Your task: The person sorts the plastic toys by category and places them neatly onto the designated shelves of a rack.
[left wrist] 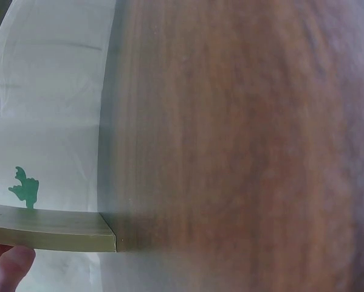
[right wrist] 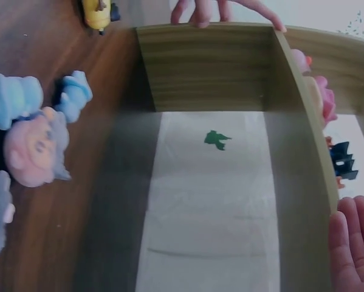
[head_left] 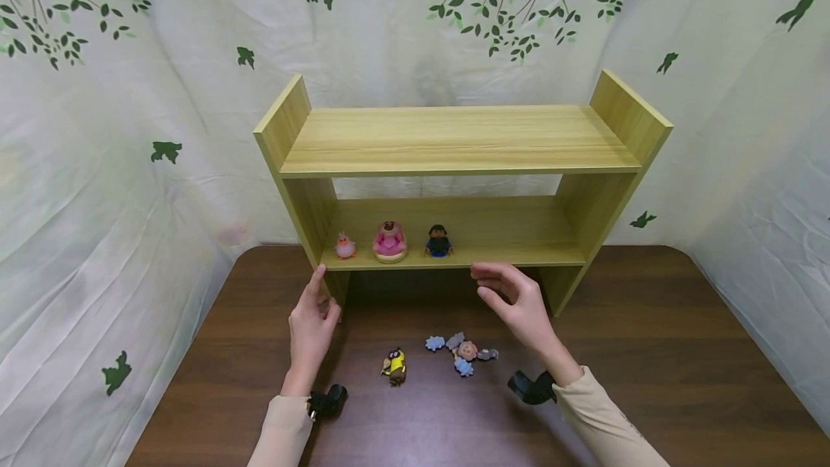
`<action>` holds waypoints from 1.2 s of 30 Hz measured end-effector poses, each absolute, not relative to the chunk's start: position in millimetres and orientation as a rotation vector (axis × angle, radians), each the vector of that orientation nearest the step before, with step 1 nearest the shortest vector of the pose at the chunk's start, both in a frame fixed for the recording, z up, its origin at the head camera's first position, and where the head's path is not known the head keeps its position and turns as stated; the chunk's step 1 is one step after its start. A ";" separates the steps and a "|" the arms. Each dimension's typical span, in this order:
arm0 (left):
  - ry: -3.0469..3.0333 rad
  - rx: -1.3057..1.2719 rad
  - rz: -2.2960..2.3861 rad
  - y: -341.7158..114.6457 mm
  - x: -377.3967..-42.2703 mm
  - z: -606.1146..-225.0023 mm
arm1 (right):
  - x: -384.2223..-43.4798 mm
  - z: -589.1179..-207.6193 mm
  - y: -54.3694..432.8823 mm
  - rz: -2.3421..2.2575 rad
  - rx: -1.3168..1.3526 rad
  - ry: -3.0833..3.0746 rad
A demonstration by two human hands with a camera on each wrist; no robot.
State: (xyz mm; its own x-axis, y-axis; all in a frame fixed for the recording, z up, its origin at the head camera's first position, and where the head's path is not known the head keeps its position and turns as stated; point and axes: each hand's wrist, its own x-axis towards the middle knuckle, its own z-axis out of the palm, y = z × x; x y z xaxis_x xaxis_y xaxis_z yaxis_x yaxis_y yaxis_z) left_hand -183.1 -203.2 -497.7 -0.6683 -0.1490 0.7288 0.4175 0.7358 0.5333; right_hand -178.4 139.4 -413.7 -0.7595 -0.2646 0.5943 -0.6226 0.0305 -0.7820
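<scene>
My left hand (head_left: 311, 330) touches the left side panel of a light wooden shelf (head_left: 460, 139), index finger extended to its front edge. My right hand (head_left: 521, 308) is held at the middle board's front edge, fingers together and slightly bent, thumb apart, nothing between them. In the right wrist view its fingertips (right wrist: 347, 210) are at that board's edge; whether they touch it I cannot tell. On the middle board, left to right, stand a small pink bird figure (head_left: 345, 246), a pink bear figure (head_left: 390, 240) on a round base and a dark-haired figure (head_left: 439, 242) in blue.
On the brown table (head_left: 655, 352), before the shelf, lies a yellow-and-brown toy figure (head_left: 394, 366). To its right is a group of small blue and grey figures around a pink-faced figure (head_left: 467, 350). A white leaf-printed curtain (head_left: 194, 92) hangs behind.
</scene>
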 end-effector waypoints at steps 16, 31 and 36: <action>-2.137 -0.198 -0.904 -203.1 -182.9 -497.9 | -159.6 -430.1 125.2 1.766 0.943 -2.096; -2.137 -0.195 -0.899 -203.5 -183.5 -498.8 | -144.1 -441.0 112.2 1.790 0.900 -2.247; -2.143 -0.187 -0.903 -203.4 -183.6 -498.7 | -149.7 -465.5 111.5 1.809 0.895 -2.273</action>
State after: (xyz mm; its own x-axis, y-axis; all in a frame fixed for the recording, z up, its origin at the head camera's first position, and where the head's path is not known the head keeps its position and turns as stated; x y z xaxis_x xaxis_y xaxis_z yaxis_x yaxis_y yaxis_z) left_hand -183.6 -203.4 -498.7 -0.6796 -0.1554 0.7169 0.4046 0.7357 0.5431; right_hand -149.7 111.5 -465.5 -0.8218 -0.3787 0.4256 -0.4998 0.1206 -0.8577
